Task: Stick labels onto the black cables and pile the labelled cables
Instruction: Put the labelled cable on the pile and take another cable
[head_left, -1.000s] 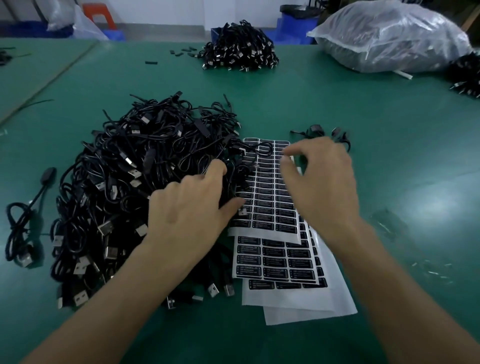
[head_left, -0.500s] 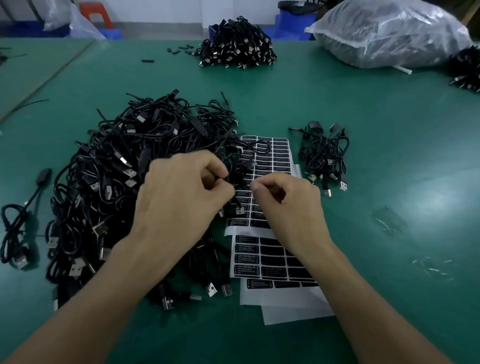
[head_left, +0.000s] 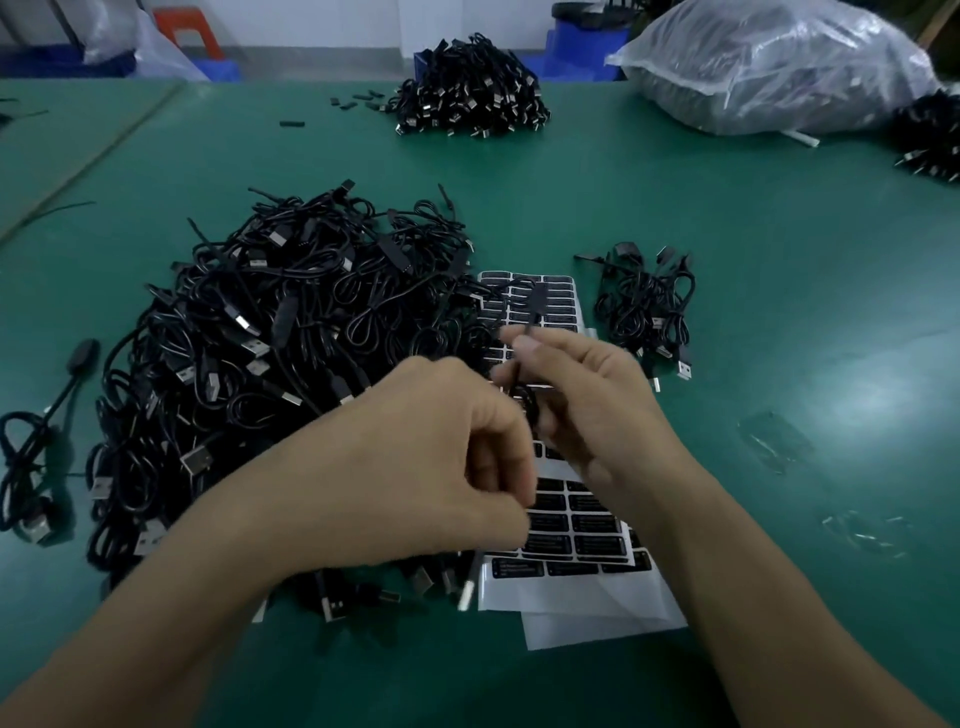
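Both hands have come up off the stickers since the earlier frame, and the wire they share now shows stretched above them. Right hand (head_left: 587, 405) pinches a thin black rubber-sheathed cable (head_left: 537, 304) between thumb and forefinger, a narrow grip just below its slim inline block; other fingers loosely spread. Left hand (head_left: 431, 457) is curled tight with fingertips at the lower stretch of the same cable, apparently pinching it, though the contact is hidden behind the knuckles. Held cable hangs in the air over the white backing sheets of small black rectangular labels (head_left: 576, 525), which lie flat on the green table mat (head_left: 779, 234). Whether a label is already on the wire: too small to tell. Big tangled heap of black USB cables (head_left: 249, 364), presumably unlabelled, sits just left of the sheets, partly overlapping them; small pile of finished black cables (head_left: 649, 312) lies just right of them. Handling judgement: cable is very light and floppy, no stiffness along the wire, so it needs two pinch points to keep a short stretch taut for wrapping a sticker. Only the inline block and the metal plug look rigid enough for one-handed pickup. Sheath looks smooth, mild slip risk. Not fragile. Main nuisance: loops snag neighbours in the heap. Labels are thin, tacky, prone to folding on themselves.
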